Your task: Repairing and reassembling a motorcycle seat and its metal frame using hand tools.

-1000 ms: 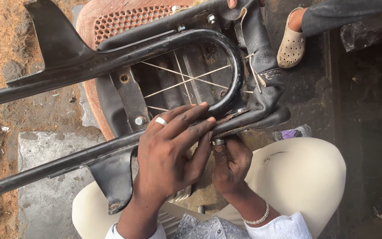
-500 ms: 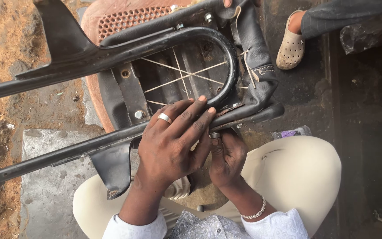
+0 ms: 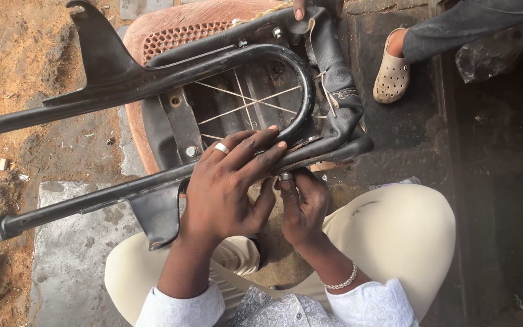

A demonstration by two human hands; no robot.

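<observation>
The black metal seat frame (image 3: 152,91) lies upturned across the upper half of the frame, its two rails running out to the left edge and its looped end near centre. The left hand (image 3: 228,184) lies flat on the lower rail, fingers spread over it. Just right of it, the right hand (image 3: 302,203) pinches a small metal nut (image 3: 286,177) under that rail. Open stone and dirt ground lies to the left and lower left; the person's cream-trousered knees (image 3: 394,230) close off the bottom. At upper right another person's foot in a pale clog (image 3: 390,75) stands near the frame's end, and another hand (image 3: 301,9) grips its top edge. Compared with half a second ago, the hands keep their places
</observation>
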